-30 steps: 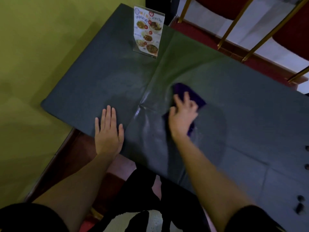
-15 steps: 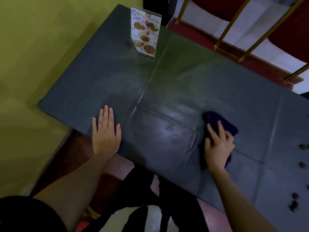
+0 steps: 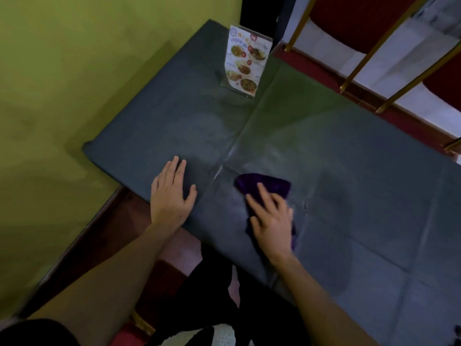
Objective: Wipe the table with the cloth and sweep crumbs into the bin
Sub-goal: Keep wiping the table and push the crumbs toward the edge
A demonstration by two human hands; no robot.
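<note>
1. Since half a second ago, the right hand (image 3: 272, 218) and the purple cloth (image 3: 264, 187) have swept back leftward across the worktop (image 3: 349, 151), from the right part to near the central crease.
2. The left hand (image 3: 172, 193) has stayed put, palm down near the worktop's near edge, fingers straight and together, holding nothing.
3. The right hand presses flat on the cloth, fingers spread and extended over it rather than curled round it; motion blur softens the fingertips.
4. The cloth lies bunched under and ahead of the right hand, just right of the crease, touching the dark covering.
5. A damp sheen marks the covering around the cloth and toward the middle of the worktop.
6. A menu card (image 3: 243, 62) in a clear stand is upright at the far side, well apart from both hands.
7. A yellow-green wall (image 3: 74, 71) runs along the left end of the worktop.
8. Gold chair legs (image 3: 374, 53) and red seats show beyond the far edge, over a red floor.
</note>
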